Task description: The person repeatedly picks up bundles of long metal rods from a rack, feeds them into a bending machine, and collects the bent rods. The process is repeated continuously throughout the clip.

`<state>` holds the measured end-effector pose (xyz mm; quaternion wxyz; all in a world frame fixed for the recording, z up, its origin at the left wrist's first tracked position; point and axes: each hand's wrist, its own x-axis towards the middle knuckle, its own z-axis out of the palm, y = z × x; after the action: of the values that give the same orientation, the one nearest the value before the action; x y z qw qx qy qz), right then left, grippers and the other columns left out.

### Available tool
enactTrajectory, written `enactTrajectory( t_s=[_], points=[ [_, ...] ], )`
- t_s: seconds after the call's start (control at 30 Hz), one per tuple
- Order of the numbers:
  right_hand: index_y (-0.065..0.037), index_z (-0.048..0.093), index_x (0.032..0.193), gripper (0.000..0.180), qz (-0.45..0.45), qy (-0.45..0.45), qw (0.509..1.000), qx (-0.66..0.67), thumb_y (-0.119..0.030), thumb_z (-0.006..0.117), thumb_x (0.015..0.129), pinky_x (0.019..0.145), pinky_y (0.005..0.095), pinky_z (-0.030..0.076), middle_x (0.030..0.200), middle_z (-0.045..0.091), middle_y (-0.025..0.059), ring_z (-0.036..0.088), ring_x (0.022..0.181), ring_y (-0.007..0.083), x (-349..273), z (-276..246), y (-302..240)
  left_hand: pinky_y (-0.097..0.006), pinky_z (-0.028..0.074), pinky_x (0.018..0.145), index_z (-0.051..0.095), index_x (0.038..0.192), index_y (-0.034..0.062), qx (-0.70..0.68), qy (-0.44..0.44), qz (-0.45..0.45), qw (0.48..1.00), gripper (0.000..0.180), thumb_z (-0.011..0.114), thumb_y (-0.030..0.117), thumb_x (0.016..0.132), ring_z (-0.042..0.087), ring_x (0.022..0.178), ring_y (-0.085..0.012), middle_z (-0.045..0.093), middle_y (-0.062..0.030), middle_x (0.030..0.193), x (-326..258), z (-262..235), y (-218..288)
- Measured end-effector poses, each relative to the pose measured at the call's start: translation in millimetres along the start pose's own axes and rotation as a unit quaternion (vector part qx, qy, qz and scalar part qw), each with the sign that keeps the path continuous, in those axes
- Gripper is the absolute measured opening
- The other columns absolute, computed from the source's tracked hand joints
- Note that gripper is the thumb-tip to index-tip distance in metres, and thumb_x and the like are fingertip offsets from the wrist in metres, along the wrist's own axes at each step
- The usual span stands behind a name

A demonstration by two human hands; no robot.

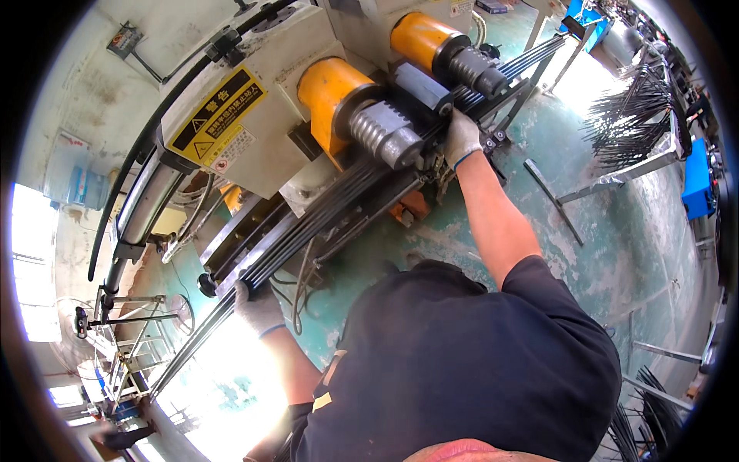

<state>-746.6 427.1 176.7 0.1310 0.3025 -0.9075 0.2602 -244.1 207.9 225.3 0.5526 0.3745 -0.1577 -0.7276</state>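
A bundle of several long, thin dark metal rods (304, 231) runs slantwise from the lower left, along the front of a machine, to the upper right. My left hand (259, 309), in a pale work glove, is closed round the rods near the machine's left end. Farther up to the right, my gloved right hand (463, 140) is closed at the rods, beside the end of a grey block. Its fingertips are mostly hidden there. Two ribbed steel rollers (385, 132) on orange cylinders (329, 92) stand over the rods between and beyond my hands.
The large pale machine (254, 115) carries a yellow and black warning label (219, 115). Hoses (302, 289) hang beneath it. A metal rack with many dark rods (635, 123) stands at the right, and more rods (654, 408) lie at the lower right. A wheeled metal frame (138, 346) stands at the left.
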Motion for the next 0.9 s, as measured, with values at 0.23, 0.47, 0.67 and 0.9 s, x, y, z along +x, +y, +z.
enactTrajectory(
  t_s=[0.23, 0.47, 0.67, 0.9],
  points=[
    [-0.004, 0.063, 0.121, 0.042, 0.177, -0.046, 0.950, 0.253, -0.011, 0.071, 0.081, 0.085, 0.0409, 0.055, 0.108, 0.072, 0.0159, 0.070, 0.102, 0.0354, 25, 7, -3, -0.052, 0.041, 0.118, 0.058, 0.129, -0.0117, -0.028, -0.035, -0.071, 0.996, 0.038, 0.057, 0.016, 0.104, 0.057, 0.128, -0.0383, 0.062, -0.0244, 0.133, -2, 26, -43],
    [-0.002, 0.060, 0.126, 0.047, -0.013, -0.084, 0.994, -0.071, -0.005, 0.067, 0.080, 0.085, 0.0437, 0.056, 0.101, 0.074, 0.0183, 0.068, 0.106, 0.0389, 27, 22, 22, -0.056, 0.042, 0.115, 0.063, 0.129, -0.0069, -0.095, -0.133, -0.034, 0.986, 0.044, 0.051, 0.029, 0.106, 0.060, 0.126, -0.0370, 0.067, -0.0218, 0.130, 55, -37, -1],
    [0.003, 0.065, 0.121, 0.034, 0.267, -0.016, 0.865, 0.425, -0.020, 0.065, 0.096, 0.078, 0.0401, 0.053, 0.090, 0.072, 0.0122, 0.070, 0.086, 0.0285, 25, 25, 12, -0.050, 0.050, 0.108, 0.064, 0.124, -0.0041, -0.016, 0.017, 0.051, 0.998, 0.036, 0.044, 0.022, 0.109, 0.065, 0.116, -0.0345, 0.070, -0.0181, 0.117, 80, -63, 20],
    [0.004, 0.067, 0.108, 0.028, 0.362, 0.054, 0.741, 0.563, -0.022, 0.059, 0.101, 0.063, 0.0348, 0.048, 0.085, 0.067, 0.0078, 0.058, 0.069, 0.0184, 5, 14, -33, -0.049, 0.047, 0.112, 0.063, 0.126, -0.0071, -0.005, -0.008, 0.026, 1.000, 0.033, 0.050, 0.016, 0.106, 0.063, 0.119, -0.0343, 0.067, -0.0204, 0.125, 27, -12, -38]
  ],
)
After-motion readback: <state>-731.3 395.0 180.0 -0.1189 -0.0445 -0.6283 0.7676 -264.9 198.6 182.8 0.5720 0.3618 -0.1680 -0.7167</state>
